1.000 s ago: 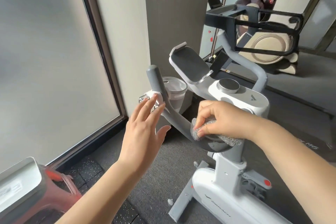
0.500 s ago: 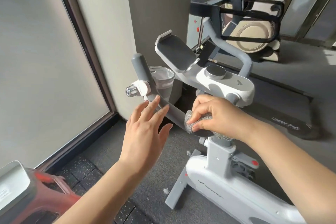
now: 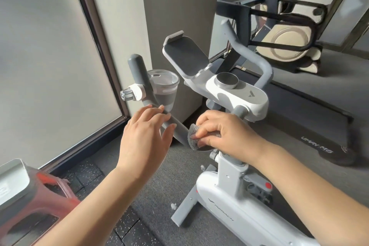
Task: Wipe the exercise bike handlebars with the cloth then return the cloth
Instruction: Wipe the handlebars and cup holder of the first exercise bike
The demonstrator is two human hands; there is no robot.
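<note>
Grey cloth (image 3: 193,136), one, pinched by right hand (image 3: 225,136) on handlebar (image 3: 175,129); left hand (image 3: 143,142) open, fingers touching bar.

L hand (image 3: 144,142) has moved fwd: fingertips (image 3: 159,108) now at handlebar (image 3: 157,115), previously short of it. R hand (image 3: 223,136) has bunched cloth (image 3: 193,137) tighter beneath its fingers.

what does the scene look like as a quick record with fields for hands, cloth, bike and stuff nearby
right hand: presses the fluffy grey cloth onto the grey handlebar, fingers curled on it
left hand: open, fingertips at the handlebar, gripping nothing
bike: white exercise bike, round grey knob on its console
nearby: clear plastic cup behind the handlebar; red stool lower left
</note>
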